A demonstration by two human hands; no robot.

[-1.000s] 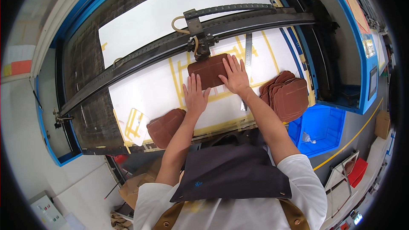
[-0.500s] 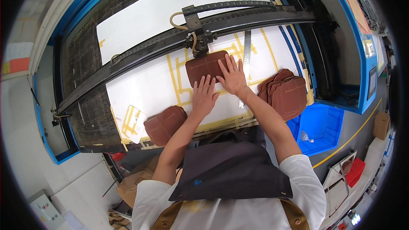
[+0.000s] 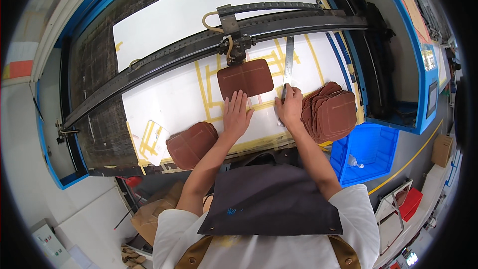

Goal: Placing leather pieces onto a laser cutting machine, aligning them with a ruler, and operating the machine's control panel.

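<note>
Near the front edge of the white machine bed (image 3: 164, 25), the left hand (image 3: 235, 115) lies flat and released, while the right hand (image 3: 290, 108) rests fingers on a steel ruler (image 3: 288, 67). Just beyond, a brown leather piece (image 3: 245, 78) sits under the cutter head (image 3: 235, 50).

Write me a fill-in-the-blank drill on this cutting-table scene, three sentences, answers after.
1. The rounded brown leather panel lies directly under the machine's ____ head.
2. The right hand rests on the lower end of a long metal ____.
3. The left hand lies flat and ____ on the white bed.

Missing words: black; ruler; empty
</note>
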